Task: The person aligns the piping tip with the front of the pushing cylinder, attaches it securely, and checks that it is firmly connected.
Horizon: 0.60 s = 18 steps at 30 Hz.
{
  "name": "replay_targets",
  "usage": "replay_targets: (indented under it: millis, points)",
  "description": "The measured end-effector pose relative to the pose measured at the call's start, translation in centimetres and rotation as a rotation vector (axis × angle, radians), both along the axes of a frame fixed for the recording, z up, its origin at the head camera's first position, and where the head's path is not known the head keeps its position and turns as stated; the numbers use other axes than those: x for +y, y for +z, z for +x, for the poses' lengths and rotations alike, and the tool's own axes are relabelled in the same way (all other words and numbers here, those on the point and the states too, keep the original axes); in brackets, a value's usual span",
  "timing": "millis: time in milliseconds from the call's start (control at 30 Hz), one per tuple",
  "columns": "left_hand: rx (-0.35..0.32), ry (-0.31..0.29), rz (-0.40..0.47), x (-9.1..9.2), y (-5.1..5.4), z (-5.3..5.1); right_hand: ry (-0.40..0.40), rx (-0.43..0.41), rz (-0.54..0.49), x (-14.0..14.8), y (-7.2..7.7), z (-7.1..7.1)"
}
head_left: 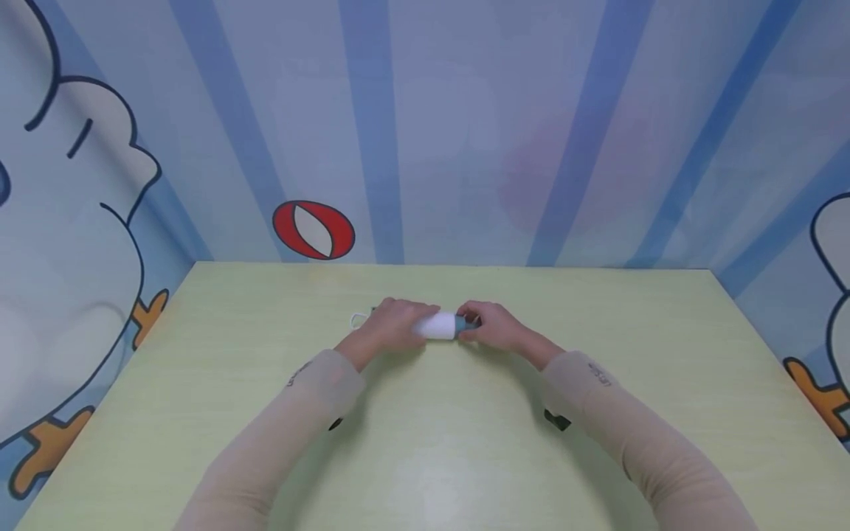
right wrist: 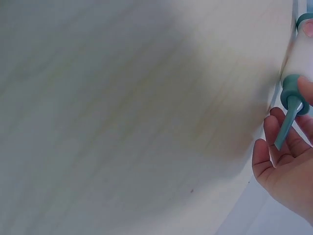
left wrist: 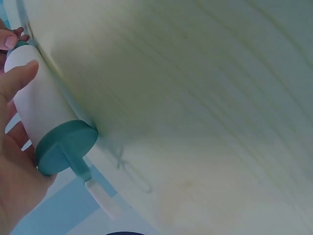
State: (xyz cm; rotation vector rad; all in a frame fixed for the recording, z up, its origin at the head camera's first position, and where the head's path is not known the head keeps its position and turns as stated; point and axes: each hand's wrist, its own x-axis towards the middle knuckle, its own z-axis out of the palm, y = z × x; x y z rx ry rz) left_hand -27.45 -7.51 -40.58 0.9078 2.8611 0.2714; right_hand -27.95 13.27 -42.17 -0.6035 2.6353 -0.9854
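Note:
A white bottle-like cylinder [head_left: 437, 326] with teal ends lies sideways just above or on the table; which, I cannot tell. My left hand [head_left: 395, 324] grips its body, thumb on the near side and fingers behind. From its wide teal base [left wrist: 68, 147] a teal tab sticks out with a white strap [left wrist: 101, 198], seen as a loop in the head view. At the other end my right hand [head_left: 498, 327] holds the narrower teal cap [right wrist: 293, 90], thumb against it. A thin teal spout-like piece [right wrist: 287, 125] points from that cap between the curled right fingers.
A pale yellow-green table [head_left: 438, 442] spreads under both arms, its back edge close behind the hands. Beyond it stands a blue striped wall [head_left: 458, 133] with a printed red-and-white ball [head_left: 313, 230] and cartoon figures at the sides.

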Motion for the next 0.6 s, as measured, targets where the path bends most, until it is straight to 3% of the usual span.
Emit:
replay_targets:
  millis: [167,333,600]
  points:
    - [0.016,0.016,0.001,-0.3,0.0,0.3,-0.001,0.007,0.054,0.8,0.5,0.5]
    - [0.069,0.040,-0.013,-1.6,0.2,0.7,-0.020,-0.017,0.042,2.9,1.4,1.1]
    - [-0.013,0.074,0.051,-2.9,0.2,1.2,0.011,0.037,0.019,5.6,1.4,1.9]
